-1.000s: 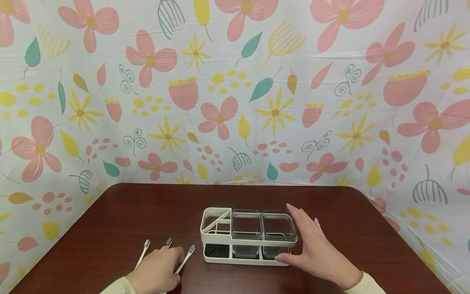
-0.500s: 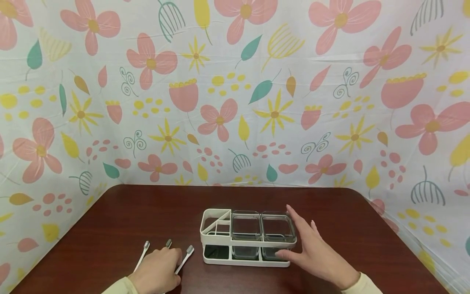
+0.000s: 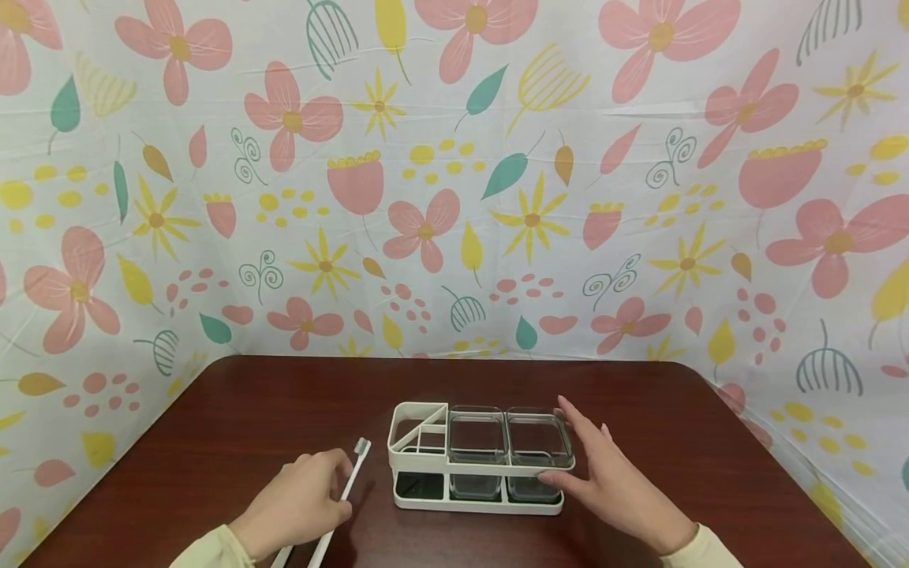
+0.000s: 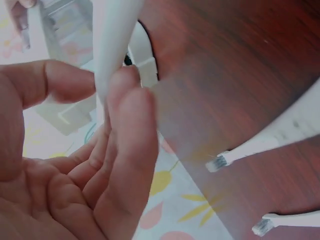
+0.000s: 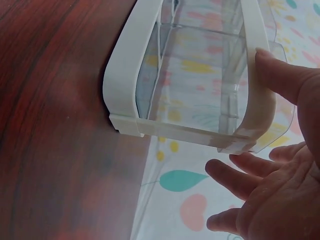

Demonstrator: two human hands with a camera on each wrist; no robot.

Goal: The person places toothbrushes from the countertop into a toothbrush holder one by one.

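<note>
"How many toothbrushes can you count?"

"Three! The left hand point(image 3: 301, 497) has the first toothbrush point(image 3: 350, 479), just left of the rack point(image 3: 490, 468). The second toothbrush point(image 4: 280, 137) and the third toothbrush point(image 4: 295, 219) are over the table point(image 3: 319, 410) in the left wrist view."

"And how many cups?"

"Two, both see-through. The left cup point(image 3: 477, 436) sits in the middle of the rack, and the right cup point(image 3: 537, 436) sits at its right end. There's just one rack. It's white, with thin bars at its left end."

"How is the left hand holding its brush?"

"It pinches the handle with the thumb on one side and fingers on the other. The gray bristles point away from the person."

"What about the right hand point(image 3: 614, 485)?"

"It's spread wide by the rack's right end. The thumb touches the rack's top band. I can't tell if the other fingers touch it."
</note>
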